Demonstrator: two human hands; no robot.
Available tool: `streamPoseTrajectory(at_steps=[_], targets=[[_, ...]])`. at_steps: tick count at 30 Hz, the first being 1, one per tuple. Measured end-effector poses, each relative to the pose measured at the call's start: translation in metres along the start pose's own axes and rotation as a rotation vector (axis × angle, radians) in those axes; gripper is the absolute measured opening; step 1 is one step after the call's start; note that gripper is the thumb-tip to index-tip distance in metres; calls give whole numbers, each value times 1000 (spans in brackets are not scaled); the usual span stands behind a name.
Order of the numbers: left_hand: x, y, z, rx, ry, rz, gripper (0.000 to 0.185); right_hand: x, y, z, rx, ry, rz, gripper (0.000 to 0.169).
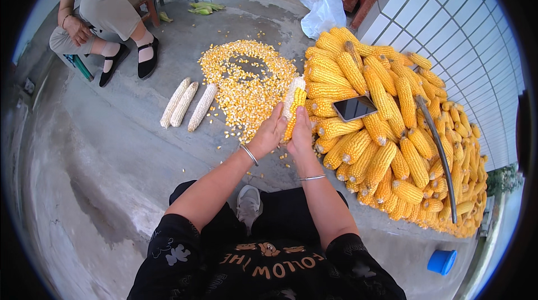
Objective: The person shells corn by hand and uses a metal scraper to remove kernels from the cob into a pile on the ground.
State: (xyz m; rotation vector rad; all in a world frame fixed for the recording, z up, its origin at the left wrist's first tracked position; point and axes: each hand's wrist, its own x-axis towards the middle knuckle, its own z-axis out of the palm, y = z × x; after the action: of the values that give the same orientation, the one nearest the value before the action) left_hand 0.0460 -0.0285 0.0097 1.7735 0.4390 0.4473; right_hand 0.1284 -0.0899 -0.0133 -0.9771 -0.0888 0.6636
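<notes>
Between my two hands is a partly shelled corn cob (pixel 295 104), held upright over the floor; its left side is bare and white, its right side still bears yellow kernels. My left hand (pixel 270 129) grips it from the left, my right hand (pixel 301 131) from the right. Loose corn kernels (pixel 248 98) lie spread on the concrete beyond and to the left of my hands. Three bare corn cobs (pixel 202 107) lie side by side left of the kernels. Close on the right rises a large heap of unshelled corn ears (pixel 357 148).
A smartphone (pixel 355 108) and a dark curved rod (pixel 439 153) rest on the corn heap. Behind it are a white plastic bag (pixel 321 12) and a tiled wall (pixel 445 18). A blue bucket (pixel 441 262) is at lower right. Another person (pixel 113 10) sits at upper left; green husks (pixel 206 7) lie nearby.
</notes>
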Motion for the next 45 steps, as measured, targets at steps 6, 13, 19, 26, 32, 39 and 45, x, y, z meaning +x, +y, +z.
streamPoseTrajectory(at_steps=[6, 13, 19, 26, 32, 39, 45], targets=[[-4, -14, -1, -56, 47, 5, 52, -3, -3, 11, -49, -52, 5, 45], [-13, 18, -12, -142, -103, -255, 65, -9, -8, 8, -66, -31, 184, 38], [-4, -10, -7, 77, 31, -166, 66, -18, -5, 23, -207, 21, 30, 41], [2, -3, -21, -332, 136, -402, 77, -19, 12, 8, -350, -119, -13, 44], [15, -51, -49, -352, 333, -473, 75, -37, 19, 29, -505, -225, 82, 38], [26, -34, -60, -538, 523, -515, 64, -33, 41, 11, -916, -470, -218, 16], [31, -58, -69, -704, 410, -487, 54, -74, 62, 15, -1552, -1242, -201, 24]])
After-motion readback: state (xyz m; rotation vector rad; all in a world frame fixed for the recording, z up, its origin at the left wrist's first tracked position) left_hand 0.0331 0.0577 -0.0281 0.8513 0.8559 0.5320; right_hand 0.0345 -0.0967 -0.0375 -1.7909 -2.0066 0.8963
